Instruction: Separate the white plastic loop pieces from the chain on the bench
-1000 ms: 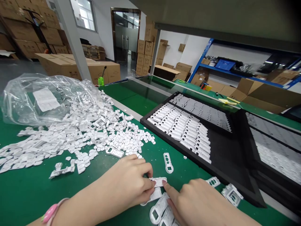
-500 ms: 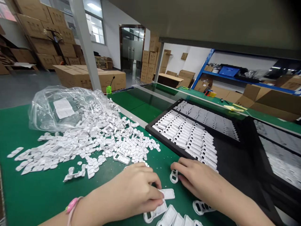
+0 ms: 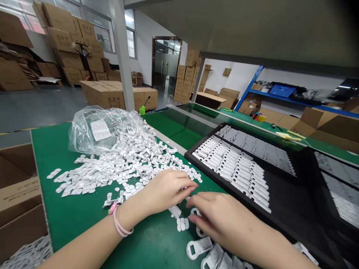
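My left hand (image 3: 165, 188) rests at the near edge of a heap of small white plastic parts (image 3: 126, 162) on the green table (image 3: 56, 149), fingers curled and pinched on small pieces I cannot make out. My right hand (image 3: 215, 216) lies palm down just right of it, fingers bent over a white slotted part (image 3: 195, 212). More flat white slotted parts (image 3: 199, 247) lie in front of my right wrist. A pink band sits on my left wrist.
A clear plastic bag (image 3: 98, 129) lies behind the heap. Black trays (image 3: 280, 194) with rows of white parts stand to the right. An open cardboard box (image 3: 17, 194) sits at the left edge. Stacked cartons and blue shelving stand behind.
My left hand moved forward from the flat parts to the edge of the heap. My right hand drew in toward it. The view turned left, showing the box.
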A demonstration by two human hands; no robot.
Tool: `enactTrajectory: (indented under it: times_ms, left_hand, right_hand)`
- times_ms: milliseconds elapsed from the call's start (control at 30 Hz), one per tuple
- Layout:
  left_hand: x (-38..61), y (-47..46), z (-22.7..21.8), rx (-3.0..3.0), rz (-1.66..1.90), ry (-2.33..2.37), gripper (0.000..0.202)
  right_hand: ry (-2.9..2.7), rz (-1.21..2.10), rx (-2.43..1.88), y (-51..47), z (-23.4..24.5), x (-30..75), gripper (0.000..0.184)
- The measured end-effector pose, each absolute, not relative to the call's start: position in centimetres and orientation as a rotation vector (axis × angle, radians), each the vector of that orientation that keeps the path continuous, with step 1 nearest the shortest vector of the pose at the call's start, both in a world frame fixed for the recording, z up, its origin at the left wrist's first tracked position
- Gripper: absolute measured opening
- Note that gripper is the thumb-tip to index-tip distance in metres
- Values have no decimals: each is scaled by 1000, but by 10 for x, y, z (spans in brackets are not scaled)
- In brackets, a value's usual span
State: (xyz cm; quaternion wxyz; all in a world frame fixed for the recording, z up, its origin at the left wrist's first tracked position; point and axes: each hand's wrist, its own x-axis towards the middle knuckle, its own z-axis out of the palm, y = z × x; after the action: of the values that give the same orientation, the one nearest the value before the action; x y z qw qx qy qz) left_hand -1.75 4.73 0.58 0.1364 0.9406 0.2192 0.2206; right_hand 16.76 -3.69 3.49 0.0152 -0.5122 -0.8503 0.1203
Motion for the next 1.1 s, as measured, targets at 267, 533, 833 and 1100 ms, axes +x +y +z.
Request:
enactTrajectory:
  times_ms: [267, 533, 833, 1100]
  left_hand:
    - [-18, 51, 3, 2710, 686, 642, 28]
    - [-16, 51, 3, 2691, 705, 631, 28]
    - [-15, 47, 3, 2647, 627, 611, 33]
    - [-11, 36, 16, 2370, 307, 558, 40]
  right_hand:
    - [-2924, 324, -1603, -46, 28, 145, 10]
    - [-2891, 164, -1670, -47, 15, 138, 10]
    - [-2636, 387, -1586, -50, 20, 162, 15]
    - [-2117, 619, -1561, -40, 22, 197, 22]
